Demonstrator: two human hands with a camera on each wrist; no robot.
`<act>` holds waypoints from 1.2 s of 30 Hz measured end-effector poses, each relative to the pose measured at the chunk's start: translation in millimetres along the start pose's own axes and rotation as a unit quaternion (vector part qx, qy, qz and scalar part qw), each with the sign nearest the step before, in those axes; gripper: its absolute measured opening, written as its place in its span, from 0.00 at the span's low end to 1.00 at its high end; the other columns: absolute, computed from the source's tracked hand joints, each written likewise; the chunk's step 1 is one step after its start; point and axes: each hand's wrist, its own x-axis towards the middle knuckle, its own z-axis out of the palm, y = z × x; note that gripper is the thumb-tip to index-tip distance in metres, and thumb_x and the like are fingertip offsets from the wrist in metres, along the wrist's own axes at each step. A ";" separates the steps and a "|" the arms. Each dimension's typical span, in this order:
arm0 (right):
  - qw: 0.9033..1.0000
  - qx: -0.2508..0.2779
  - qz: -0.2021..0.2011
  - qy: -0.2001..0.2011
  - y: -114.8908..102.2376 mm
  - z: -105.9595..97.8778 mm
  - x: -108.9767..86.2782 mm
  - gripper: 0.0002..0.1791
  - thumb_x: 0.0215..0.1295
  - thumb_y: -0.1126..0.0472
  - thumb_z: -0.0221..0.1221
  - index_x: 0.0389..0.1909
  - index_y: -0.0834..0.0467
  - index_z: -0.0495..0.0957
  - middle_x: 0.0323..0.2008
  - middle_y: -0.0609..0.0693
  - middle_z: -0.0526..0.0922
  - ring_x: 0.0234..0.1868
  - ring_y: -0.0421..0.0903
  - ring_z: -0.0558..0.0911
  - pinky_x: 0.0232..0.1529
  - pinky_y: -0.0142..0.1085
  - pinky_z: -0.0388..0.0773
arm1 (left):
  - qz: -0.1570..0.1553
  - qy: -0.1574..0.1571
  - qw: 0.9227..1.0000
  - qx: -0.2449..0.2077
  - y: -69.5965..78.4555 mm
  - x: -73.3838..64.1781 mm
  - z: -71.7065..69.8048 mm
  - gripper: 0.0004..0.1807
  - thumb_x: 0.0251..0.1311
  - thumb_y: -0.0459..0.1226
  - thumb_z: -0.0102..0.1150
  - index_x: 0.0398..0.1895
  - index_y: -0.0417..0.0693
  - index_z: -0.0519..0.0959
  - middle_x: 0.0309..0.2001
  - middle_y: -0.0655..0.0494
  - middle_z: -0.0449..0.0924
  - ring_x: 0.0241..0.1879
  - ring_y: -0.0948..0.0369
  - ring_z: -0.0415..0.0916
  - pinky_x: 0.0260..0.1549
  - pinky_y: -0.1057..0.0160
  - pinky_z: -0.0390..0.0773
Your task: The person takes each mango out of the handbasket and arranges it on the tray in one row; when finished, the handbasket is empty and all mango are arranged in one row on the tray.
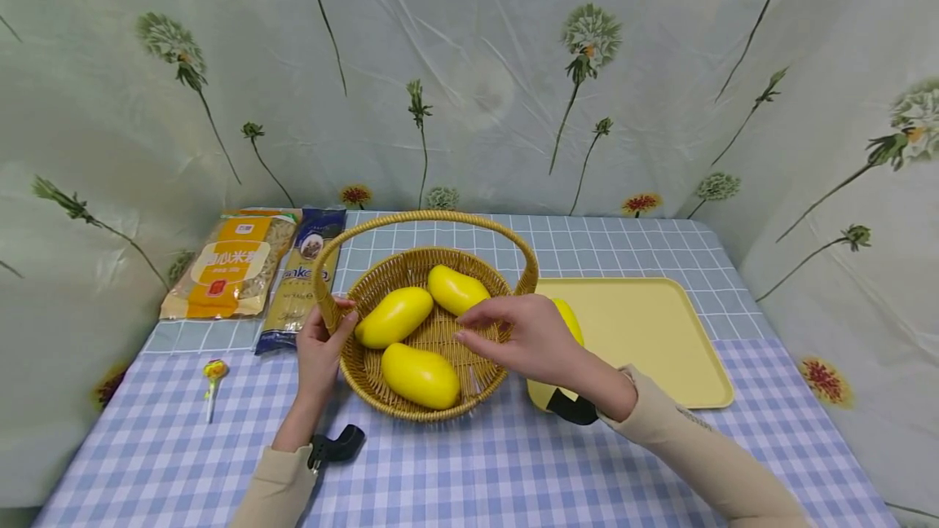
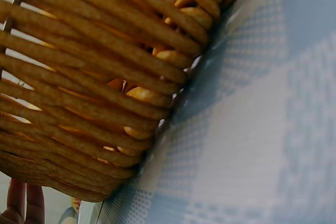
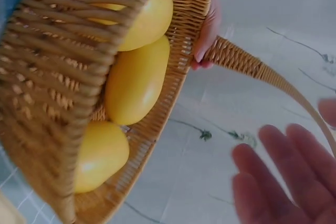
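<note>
A wicker basket (image 1: pixel 480 381) with a tall arched handle (image 1: pixel 433 216) stands in the middle of the table. Three yellow mangoes (image 1: pixel 421 376) lie in it, and the right wrist view shows mangoes (image 3: pixel 137 82) against the woven wall. My left hand (image 1: pixel 320 349) grips the basket's left rim at the foot of the handle, the thumb on the inner side. Over the right part of the basket hovers my right hand (image 1: pixel 528 336), fingers extended and holding nothing. Another yellow mango (image 1: pixel 568 321) sits on the yellow tray (image 1: pixel 645 349), partly hidden behind that hand.
Behind the left hand lie an orange-and-clear food bag (image 1: pixel 229 267) and a dark blue packet (image 1: pixel 297 288). A lollipop (image 1: pixel 213 377) rests on the checked cloth (image 1: pixel 455 479) at the left. A flower-printed curtain (image 1: pixel 484 88) closes off the back and sides.
</note>
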 end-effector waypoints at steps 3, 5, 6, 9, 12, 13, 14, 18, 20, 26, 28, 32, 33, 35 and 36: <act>0.997 -0.021 0.025 -0.067 -2.9 4.4 9.1 0.13 0.58 0.49 0.65 0.42 0.50 0.83 0.36 0.38 0.83 0.34 0.31 0.77 0.34 0.32 0.76 | 0.003 0.000 1.000 -0.002 0.1 0.1 -0.3 0.12 0.60 0.23 0.57 0.45 0.24 0.71 0.40 0.56 0.79 0.44 0.59 0.75 0.43 0.69 0.73; 0.992 -0.033 0.039 -0.112 -4.6 7.0 15.3 0.16 0.58 0.47 0.65 0.45 0.49 0.82 0.39 0.36 0.82 0.36 0.32 0.77 0.37 0.32 0.75 | 0.001 0.000 1.000 -0.001 0.1 0.1 -0.3 0.12 0.60 0.24 0.57 0.45 0.24 0.71 0.40 0.56 0.79 0.44 0.60 0.75 0.43 0.69 0.73; 0.989 -0.036 0.046 -0.135 -5.1 8.3 18.6 0.17 0.59 0.46 0.64 0.46 0.49 0.82 0.40 0.36 0.82 0.38 0.32 0.77 0.38 0.33 0.75 | 0.000 0.000 1.000 0.000 0.1 0.0 -0.3 0.12 0.60 0.24 0.57 0.45 0.24 0.71 0.40 0.57 0.79 0.44 0.60 0.75 0.43 0.69 0.73; 0.979 -0.045 0.063 -0.190 -5.9 12.8 27.9 0.20 0.59 0.43 0.63 0.50 0.47 0.80 0.44 0.35 0.81 0.42 0.33 0.77 0.41 0.32 0.73 | -0.004 0.002 1.000 0.001 -0.2 0.2 -0.3 0.12 0.60 0.24 0.57 0.45 0.24 0.71 0.40 0.57 0.79 0.44 0.60 0.75 0.43 0.69 0.73; 0.968 -0.040 0.079 -0.234 -5.3 17.4 36.2 0.22 0.59 0.42 0.62 0.52 0.46 0.79 0.46 0.34 0.80 0.46 0.37 0.78 0.43 0.32 0.73 | -0.006 0.003 1.000 -0.002 0.0 0.3 -0.3 0.12 0.60 0.24 0.57 0.45 0.24 0.71 0.40 0.57 0.79 0.45 0.60 0.75 0.44 0.69 0.73; 0.965 -0.039 0.084 -0.246 -4.6 19.1 38.8 0.23 0.58 0.41 0.62 0.52 0.46 0.78 0.46 0.34 0.80 0.47 0.38 0.78 0.44 0.33 0.72 | -0.005 0.003 1.000 -0.003 0.2 0.3 -0.4 0.13 0.60 0.24 0.57 0.45 0.24 0.71 0.40 0.57 0.79 0.45 0.60 0.75 0.44 0.69 0.73; 0.962 -0.036 0.088 -0.258 -3.7 20.9 41.3 0.24 0.58 0.41 0.63 0.53 0.47 0.78 0.47 0.34 0.79 0.48 0.39 0.78 0.45 0.33 0.72 | -0.006 0.002 1.000 -0.003 0.3 0.3 -0.5 0.13 0.60 0.24 0.57 0.45 0.25 0.71 0.40 0.56 0.79 0.45 0.60 0.75 0.44 0.69 0.73; 0.947 -0.029 0.100 -0.305 1.4 29.1 50.1 0.28 0.57 0.39 0.62 0.56 0.48 0.77 0.50 0.37 0.79 0.51 0.42 0.77 0.49 0.36 0.71 | -0.005 -0.001 1.000 -0.001 0.6 -0.3 -1.0 0.13 0.60 0.25 0.57 0.46 0.25 0.71 0.41 0.55 0.79 0.45 0.60 0.75 0.45 0.69 0.73; 0.939 -0.033 0.100 -0.326 4.4 33.9 53.8 0.30 0.57 0.39 0.62 0.57 0.49 0.76 0.52 0.39 0.79 0.53 0.41 0.76 0.51 0.36 0.71 | -0.005 -0.004 1.000 0.001 0.5 -0.3 -1.0 0.13 0.61 0.25 0.57 0.46 0.25 0.71 0.41 0.56 0.79 0.45 0.60 0.75 0.45 0.69 0.73; 0.921 -0.039 0.110 -0.372 10.3 45.2 62.7 0.31 0.57 0.41 0.63 0.59 0.52 0.75 0.54 0.43 0.78 0.53 0.41 0.76 0.51 0.34 0.70 | -0.003 -0.006 1.000 -0.004 -0.4 0.0 -1.1 0.13 0.60 0.25 0.58 0.46 0.25 0.71 0.41 0.55 0.79 0.45 0.60 0.75 0.46 0.69 0.73; 0.915 -0.040 0.116 -0.385 11.7 47.9 64.8 0.31 0.57 0.41 0.63 0.58 0.52 0.76 0.53 0.44 0.78 0.53 0.41 0.76 0.51 0.33 0.70 | -0.003 -0.003 1.000 -0.005 -0.2 -0.1 -1.0 0.13 0.60 0.24 0.57 0.46 0.25 0.71 0.41 0.55 0.79 0.45 0.60 0.75 0.45 0.69 0.73; 0.903 -0.049 0.129 -0.406 14.4 53.3 67.2 0.32 0.55 0.40 0.64 0.58 0.52 0.75 0.52 0.45 0.78 0.50 0.40 0.76 0.49 0.32 0.70 | -0.004 0.000 1.000 -0.003 0.8 -0.2 -0.6 0.12 0.60 0.24 0.57 0.45 0.24 0.71 0.41 0.55 0.79 0.44 0.59 0.75 0.44 0.69 0.73; 0.901 -0.052 0.133 -0.410 15.2 54.7 67.5 0.33 0.55 0.39 0.65 0.58 0.52 0.75 0.52 0.45 0.78 0.48 0.40 0.76 0.48 0.32 0.70 | -0.005 -0.001 1.000 -0.002 1.2 -0.2 -0.5 0.12 0.60 0.24 0.57 0.45 0.24 0.71 0.41 0.54 0.79 0.44 0.59 0.75 0.43 0.69 0.73; 0.897 -0.058 0.142 -0.416 16.5 57.3 67.8 0.34 0.53 0.39 0.65 0.58 0.51 0.74 0.50 0.44 0.78 0.46 0.38 0.76 0.46 0.31 0.71 | -0.006 -0.002 1.000 -0.002 1.4 -0.2 -0.7 0.12 0.60 0.24 0.57 0.45 0.24 0.71 0.41 0.53 0.79 0.44 0.59 0.75 0.43 0.69 0.73; 0.895 -0.061 0.146 -0.418 17.0 58.5 67.9 0.34 0.53 0.38 0.65 0.58 0.51 0.74 0.49 0.43 0.78 0.44 0.38 0.75 0.45 0.31 0.71 | -0.006 -0.003 1.000 -0.001 1.7 -0.3 -0.6 0.12 0.60 0.24 0.57 0.45 0.24 0.71 0.41 0.53 0.79 0.44 0.60 0.75 0.43 0.69 0.73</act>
